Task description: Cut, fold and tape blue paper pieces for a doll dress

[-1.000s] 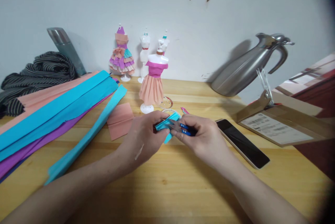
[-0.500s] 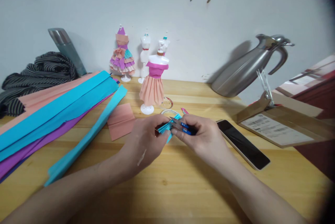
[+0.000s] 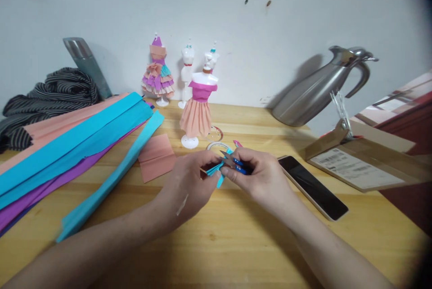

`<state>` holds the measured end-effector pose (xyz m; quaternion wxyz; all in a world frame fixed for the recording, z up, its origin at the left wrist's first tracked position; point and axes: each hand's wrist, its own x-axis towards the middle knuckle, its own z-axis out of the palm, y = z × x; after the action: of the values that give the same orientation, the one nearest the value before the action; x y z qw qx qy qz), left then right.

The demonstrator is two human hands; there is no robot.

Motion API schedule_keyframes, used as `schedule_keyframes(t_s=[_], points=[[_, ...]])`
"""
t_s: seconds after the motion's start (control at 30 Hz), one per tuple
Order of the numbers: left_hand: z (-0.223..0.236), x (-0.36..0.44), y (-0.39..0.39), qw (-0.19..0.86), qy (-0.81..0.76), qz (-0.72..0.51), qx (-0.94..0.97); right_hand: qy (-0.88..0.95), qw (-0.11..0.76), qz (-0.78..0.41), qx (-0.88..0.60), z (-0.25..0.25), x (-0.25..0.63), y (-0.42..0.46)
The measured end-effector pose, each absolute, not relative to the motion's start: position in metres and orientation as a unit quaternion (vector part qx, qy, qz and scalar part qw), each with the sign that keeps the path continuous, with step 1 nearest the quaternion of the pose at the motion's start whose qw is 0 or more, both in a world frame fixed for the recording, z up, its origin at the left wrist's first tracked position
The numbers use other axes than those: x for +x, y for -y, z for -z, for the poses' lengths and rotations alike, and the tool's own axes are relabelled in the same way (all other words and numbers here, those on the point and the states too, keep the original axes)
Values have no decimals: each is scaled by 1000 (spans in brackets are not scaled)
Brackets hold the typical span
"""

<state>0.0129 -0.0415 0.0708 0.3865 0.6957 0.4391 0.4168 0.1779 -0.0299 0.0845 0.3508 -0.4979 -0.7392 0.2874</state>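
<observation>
Pinched in my left hand (image 3: 191, 178) is a small pleated piece of blue crepe paper (image 3: 215, 169), partly hidden by the fingers. My right hand (image 3: 261, 174) is closed on blue-handled scissors (image 3: 238, 165), whose blades lie against the blue paper and point up to the left. Right behind the hands stands a white mannequin (image 3: 206, 78) wearing a magenta top and a pleated peach skirt (image 3: 195, 118). A roll of tape (image 3: 219, 145) lies just beyond the fingertips. A peach paper piece (image 3: 156, 158) rests left of my left hand.
On the left lie long blue paper strips (image 3: 77, 133), a narrow blue strip (image 3: 114, 172) and a striped cloth (image 3: 50, 86). More small mannequins (image 3: 187, 57) stand by the wall. To the right are a phone (image 3: 313, 187), a cardboard box (image 3: 367, 163) and a steel jug (image 3: 310, 91).
Both hands stay almost in place. The blue paper has shifted slightly between the fingers, and its lower end now sticks out a little farther right and lower.
</observation>
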Motion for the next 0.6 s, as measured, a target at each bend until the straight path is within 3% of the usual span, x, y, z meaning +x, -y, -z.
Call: schedule_keyframes(t_s=[0.6], points=[[-75, 14, 41, 420, -459, -416, 663, 721, 342, -315, -514, -86, 178, 29]])
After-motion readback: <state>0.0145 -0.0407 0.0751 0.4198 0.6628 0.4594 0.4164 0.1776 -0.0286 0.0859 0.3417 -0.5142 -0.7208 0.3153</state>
